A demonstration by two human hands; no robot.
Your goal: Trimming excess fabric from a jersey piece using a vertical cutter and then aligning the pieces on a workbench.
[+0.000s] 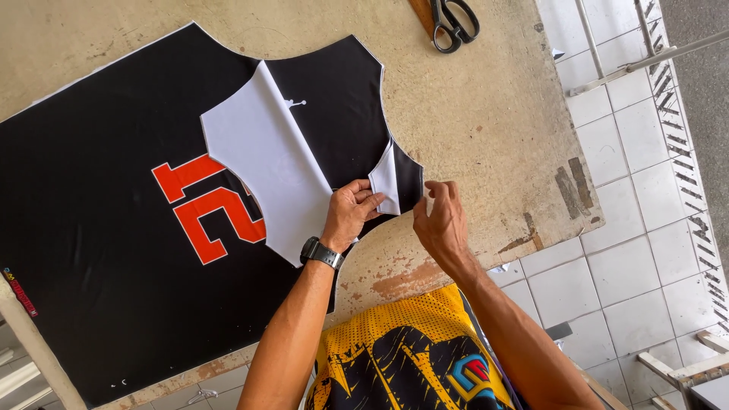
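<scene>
Nearest the camera sits the person's yellow and black shirt [410, 357], with both forearms reaching up from it; to the left a black fabric panel [99, 250] with orange-red numerals [209, 209] lies flat on the worn beige table [478, 114], its long axis running from lower left to upper right; a white flap [266, 159] is folded back over it; the left hand [349, 212], a dark watch [320, 253] at its wrist, has its fingers closed on the folded shoulder strap tip [387, 182], which lies just right of its fingertips; the right hand [440, 220] hovers just beside that tip, fingers curled together, seemingly gripping nothing; black scissors [454, 23] lie well apart above; white tiles [630, 250] lie rightward.
</scene>
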